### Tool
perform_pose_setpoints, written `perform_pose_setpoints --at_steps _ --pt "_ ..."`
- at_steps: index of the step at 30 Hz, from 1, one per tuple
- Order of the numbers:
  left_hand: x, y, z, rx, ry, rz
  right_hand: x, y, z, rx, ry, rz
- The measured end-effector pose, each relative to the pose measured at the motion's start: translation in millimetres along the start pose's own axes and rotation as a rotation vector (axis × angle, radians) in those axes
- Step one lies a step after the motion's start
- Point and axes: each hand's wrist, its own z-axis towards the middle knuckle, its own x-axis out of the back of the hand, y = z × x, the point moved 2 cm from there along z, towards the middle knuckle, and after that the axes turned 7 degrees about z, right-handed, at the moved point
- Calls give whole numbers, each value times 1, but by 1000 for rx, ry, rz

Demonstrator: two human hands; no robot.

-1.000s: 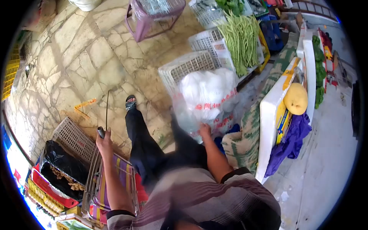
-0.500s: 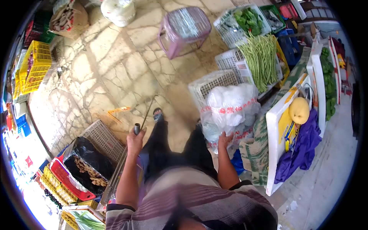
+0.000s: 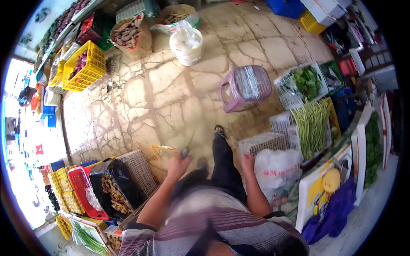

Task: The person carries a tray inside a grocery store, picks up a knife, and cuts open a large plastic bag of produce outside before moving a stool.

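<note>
My left hand is closed around the grey, rounded handle of a thin rod-like tool. Its narrow shaft points forward over the floor and is blurred, so its exact kind is unclear. My right hand is curled into a loose fist at my right side, and nothing shows in it. Just right of that fist stands a white plastic bag with red print, apart from the fingers as far as I can see. A pale plastic crate lies beyond the bag.
Ahead is a purple stool with a wrapped seat, and a white bucket farther off. Long beans and leafy greens fill crates on the right. Ginger in a black-lined box sits at left, near a red basket.
I have stepped forward, and the view has shifted so more floor ahead shows. My right hand has come away from the bag and curled up. My left hand still holds the rod-like tool.
</note>
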Motion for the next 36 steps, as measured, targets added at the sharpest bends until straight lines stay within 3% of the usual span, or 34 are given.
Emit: perform_pose_setpoints --at_steps 2,4,6,8,9,10,12,15,17,20,22,23,26,31,34,36 --pt "17 52 19 4 -52 -79 -65 -104 12 -88 -301 355" --pt "0 72 46 -17 -73 -166 -110 -187 17 -431 -645 350" --pt "19 127 63 47 -370 -187 -152 -219 28 -669 -847 769" --pt "15 146 87 -371 -178 -86 -178 -226 68 -101 -833 515" --pt "19 155 94 -571 -86 -33 -179 -235 81 -72 -821 513" --pt "27 153 103 -498 -24 -76 -180 -244 93 -44 -808 510" --pt "59 148 116 -344 111 -167 -175 -285 112 -489 -782 729" --pt "88 68 133 -4 168 -405 -177 -299 168 -734 -493 588" --pt "102 -1 133 285 134 -534 -176 -297 205 -746 -434 459" --pt "84 -130 111 490 270 -251 -170 -287 226 -812 -283 490" --pt "67 -193 97 699 289 -421 -181 -279 231 -857 -191 556" --pt "56 -226 85 764 322 -500 -196 -281 229 -847 -199 507" --pt "88 -251 75 1000 100 -619 -258 -296 229 -722 -322 234" --pt "162 -331 117 1028 180 -704 -331 -356 211 -408 -596 -269" --pt "207 -385 174 830 505 -645 -373 -396 203 -274 -751 -460" --pt "291 -368 212 779 580 -855 -413 -420 203 -201 -850 -542"
